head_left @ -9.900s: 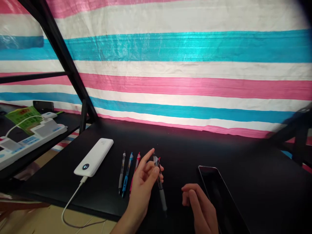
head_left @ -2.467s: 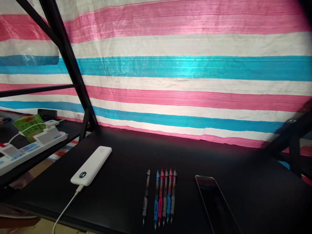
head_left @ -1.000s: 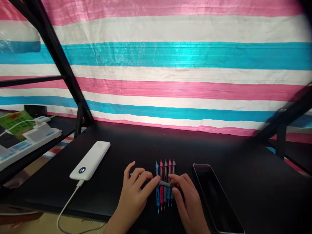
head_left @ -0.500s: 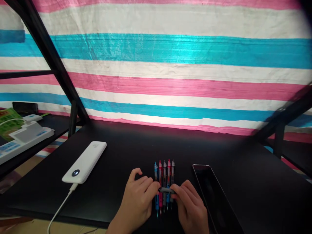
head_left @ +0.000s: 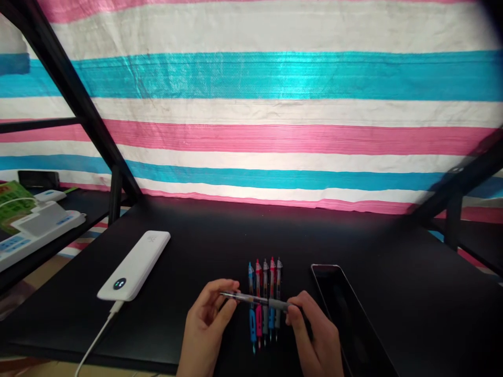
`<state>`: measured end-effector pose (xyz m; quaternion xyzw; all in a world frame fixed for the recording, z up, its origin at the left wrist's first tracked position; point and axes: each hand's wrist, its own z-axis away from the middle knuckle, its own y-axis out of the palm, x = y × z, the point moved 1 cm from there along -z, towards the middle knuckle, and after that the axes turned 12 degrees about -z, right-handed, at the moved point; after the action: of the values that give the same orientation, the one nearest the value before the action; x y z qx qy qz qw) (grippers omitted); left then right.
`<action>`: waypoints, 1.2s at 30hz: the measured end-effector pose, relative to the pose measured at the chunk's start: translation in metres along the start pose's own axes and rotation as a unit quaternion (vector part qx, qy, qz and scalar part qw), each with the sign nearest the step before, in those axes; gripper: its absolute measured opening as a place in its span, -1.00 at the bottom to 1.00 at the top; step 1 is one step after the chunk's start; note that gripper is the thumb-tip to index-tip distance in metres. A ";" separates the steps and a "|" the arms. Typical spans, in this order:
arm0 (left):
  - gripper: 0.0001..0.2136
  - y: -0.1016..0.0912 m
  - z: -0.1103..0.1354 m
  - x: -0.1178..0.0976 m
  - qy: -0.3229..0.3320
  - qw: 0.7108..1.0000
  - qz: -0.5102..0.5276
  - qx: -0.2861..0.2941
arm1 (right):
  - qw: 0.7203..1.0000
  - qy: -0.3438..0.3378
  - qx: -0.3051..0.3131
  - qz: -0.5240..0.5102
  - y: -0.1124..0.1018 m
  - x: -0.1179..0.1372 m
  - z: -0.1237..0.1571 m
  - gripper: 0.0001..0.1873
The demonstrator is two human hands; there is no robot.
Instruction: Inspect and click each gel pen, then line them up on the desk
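Note:
A clear-barrelled pen (head_left: 251, 298) with a grey grip lies almost level between my hands, above a row of pens. My right hand (head_left: 316, 332) pinches its grey-grip end between thumb and fingers. Around the other, thinner end are the thumb and curled fingers of my left hand (head_left: 206, 322), which touch it lightly. Beneath stand out several pens side by side on the black table: a blue pen (head_left: 252, 324) at the left, a pink pen (head_left: 258, 317), a grey pen (head_left: 265, 319), a red-and-blue pen (head_left: 271, 317) and another grey one. The held pen crosses over their middles.
A white power bank (head_left: 135, 264) with a cable lies left on the black table (head_left: 204, 235). Right of my right hand is a dark phone-like device (head_left: 346, 309). A power strip (head_left: 43, 230) sits far left. Striped sheeting (head_left: 275, 112) hangs behind.
My left hand has turned and loosened, its fingers now curled beside the thumb. More of the held pen shows, with its clear barrel reaching left. My right hand has shifted slightly right.

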<state>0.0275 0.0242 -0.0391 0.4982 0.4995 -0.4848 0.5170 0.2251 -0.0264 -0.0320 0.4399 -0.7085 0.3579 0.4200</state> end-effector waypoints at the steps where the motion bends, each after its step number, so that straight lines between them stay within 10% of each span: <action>1: -0.72 0.001 0.001 0.000 -0.019 1.000 0.019 -0.008 | 0.999 0.038 0.003 -0.011 0.000 0.001 0.001 -0.59; 6: -0.73 0.003 0.002 -0.002 -0.051 0.996 0.068 -0.039 | 0.984 0.163 0.037 -0.067 0.001 0.000 0.003 -0.44; 13: -0.79 -0.003 -0.001 0.006 -0.028 0.997 0.057 -0.034 | 0.988 0.132 0.018 -0.077 0.001 -0.006 0.004 -0.75; 20: -0.79 -0.003 0.003 0.006 -0.017 0.998 0.047 -0.034 | 0.974 0.189 0.048 -0.113 0.000 0.000 0.002 -0.42; 36: -0.72 0.004 0.007 -0.005 -0.034 0.994 0.075 -0.074 | 0.965 0.214 -0.002 -0.148 0.000 0.007 0.000 -0.46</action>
<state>0.0320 0.0174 -0.0342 0.4775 0.4773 -0.4234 0.6041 0.2229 -0.0283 -0.0259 0.4525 -0.5296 0.3761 0.6110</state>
